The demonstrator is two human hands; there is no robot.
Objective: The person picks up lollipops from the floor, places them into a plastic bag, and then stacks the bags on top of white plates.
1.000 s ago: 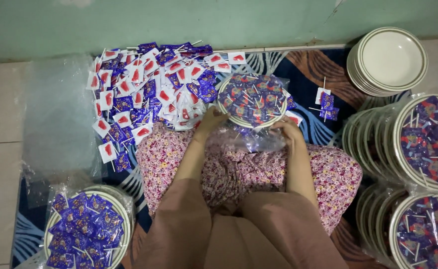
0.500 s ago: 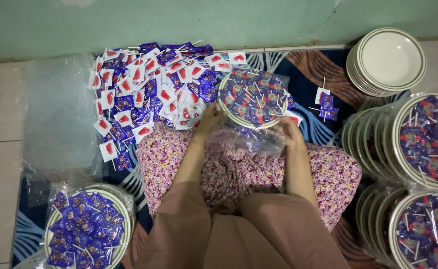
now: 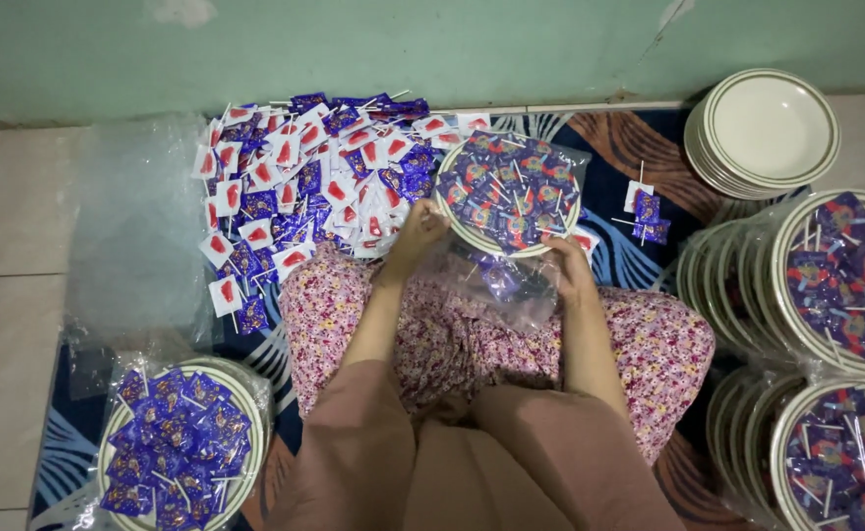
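In front of my knees a round white plate (image 3: 457, 225) loaded with wrapped purple lollipops sits inside a clear plastic bag (image 3: 511, 285). My left hand (image 3: 415, 234) grips the bag at the plate's near left rim. My right hand (image 3: 568, 267) pinches the loose bag end at the plate's near right side. The bag's open end trails back over my floral-skirted lap.
A heap of loose red-and-white and purple wrapped lollipops (image 3: 299, 187) lies left of the plate on the blue patterned mat. A bagged filled plate (image 3: 178, 447) sits at lower left. Empty plates (image 3: 767, 133) are stacked at upper right, above stacks of bagged filled plates (image 3: 835, 280). A green wall runs behind.
Both hands have kept hold of the bag around the plate; the plate and hands shifted only slightly.
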